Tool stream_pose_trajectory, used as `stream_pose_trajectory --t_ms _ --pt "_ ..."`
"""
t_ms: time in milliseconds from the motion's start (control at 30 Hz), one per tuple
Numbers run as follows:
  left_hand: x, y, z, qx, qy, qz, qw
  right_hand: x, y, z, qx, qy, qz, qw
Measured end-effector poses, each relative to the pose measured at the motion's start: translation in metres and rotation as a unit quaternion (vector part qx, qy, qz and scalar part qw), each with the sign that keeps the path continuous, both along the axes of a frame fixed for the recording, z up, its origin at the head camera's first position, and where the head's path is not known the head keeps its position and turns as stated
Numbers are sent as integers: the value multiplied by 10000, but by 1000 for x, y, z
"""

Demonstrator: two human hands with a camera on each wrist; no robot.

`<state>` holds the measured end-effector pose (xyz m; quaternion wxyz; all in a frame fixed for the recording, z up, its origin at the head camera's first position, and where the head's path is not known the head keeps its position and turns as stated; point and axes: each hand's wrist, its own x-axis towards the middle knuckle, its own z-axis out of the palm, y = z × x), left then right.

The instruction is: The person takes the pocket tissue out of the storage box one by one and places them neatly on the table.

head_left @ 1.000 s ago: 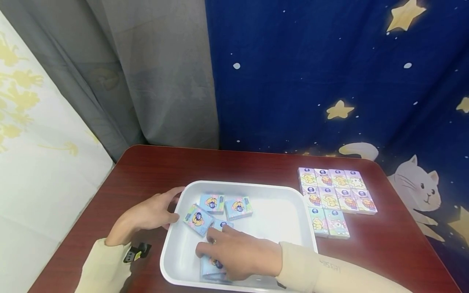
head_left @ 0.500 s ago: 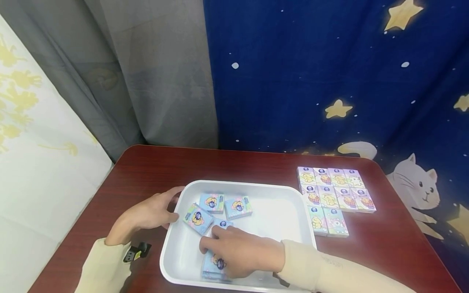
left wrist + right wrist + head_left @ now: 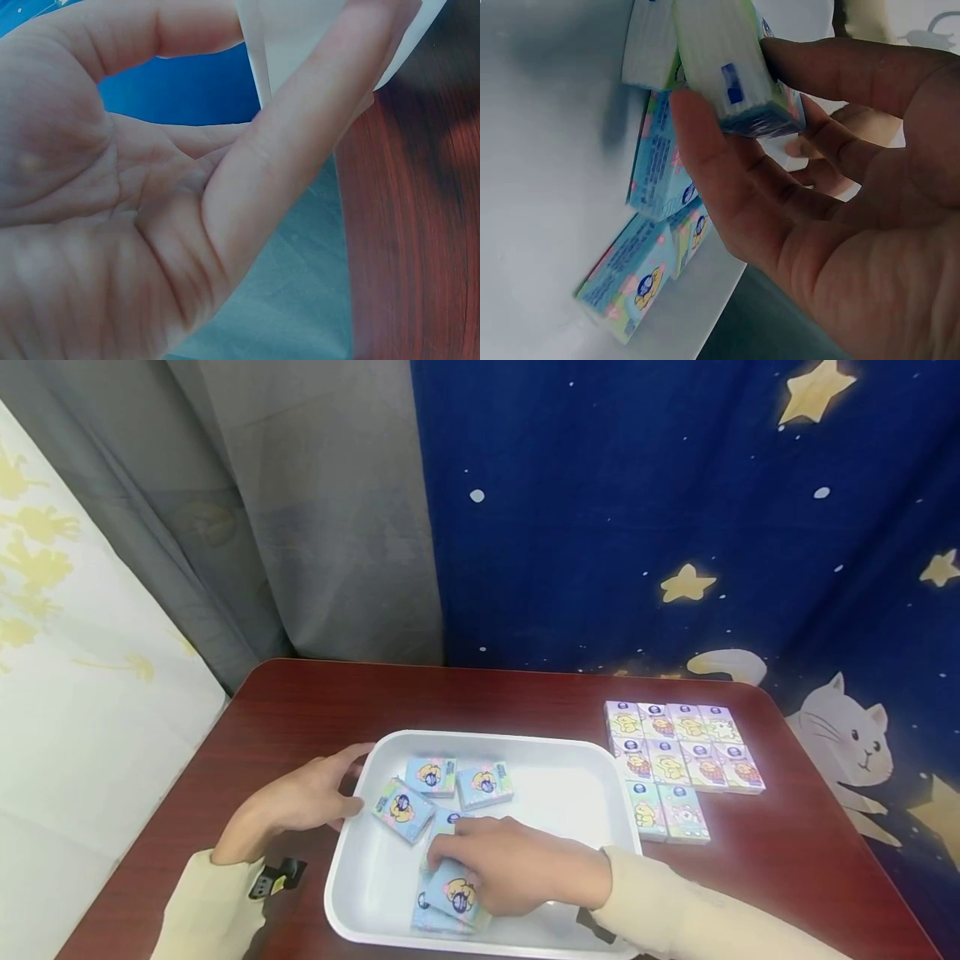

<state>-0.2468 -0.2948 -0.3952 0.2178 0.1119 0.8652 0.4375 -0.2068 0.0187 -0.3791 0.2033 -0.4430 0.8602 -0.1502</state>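
A person's right hand [image 3: 525, 867] pinches one blue tissue pack [image 3: 456, 890] between thumb and fingers, low in the near left part of a white tray [image 3: 570, 810]. That pack lies partly over a second blue pack [image 3: 429, 917], and a third blue pack [image 3: 445, 821] shows just beyond the fingers. Farther off, three loose blue packs [image 3: 483, 787] lie at differing angles in the tray's far left part. The left hand [image 3: 307, 793] spreads thumb and fingers wide against the tray's left side near its far corner; how firmly it presses cannot be told. On the dark red table [image 3: 330, 697], right of the tray, eight purple packs [image 3: 667, 764] lie in two tight rows of four, with two green packs [image 3: 684, 814] side by side just nearer. Grey and starry blue curtains [image 3: 540, 543] hang behind. The likeliest trouble is the pack underneath being dragged along, because the two overlap; a weak pinch might let the held one slip, and the tray could slide if the left hand eased.
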Motion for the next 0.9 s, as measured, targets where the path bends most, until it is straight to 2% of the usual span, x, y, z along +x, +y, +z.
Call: stream_pose_trajectory --t_ms 167,433,667,900 --pt "0 1 0 -17 -27 51 10000 -5 12 3 -228 -161 -155 9995" --pt "-1 0 0 61 -29 38 10000 -15 38 12 -488 -609 -632 9949" --pt "-1 1 0 -14 -31 70 10000 -23 66 20 -938 -1110 -1244 9815" --pt "0 1 0 -18 -36 90 10000 -33 93 19 -1612 -1260 -1396 9688"
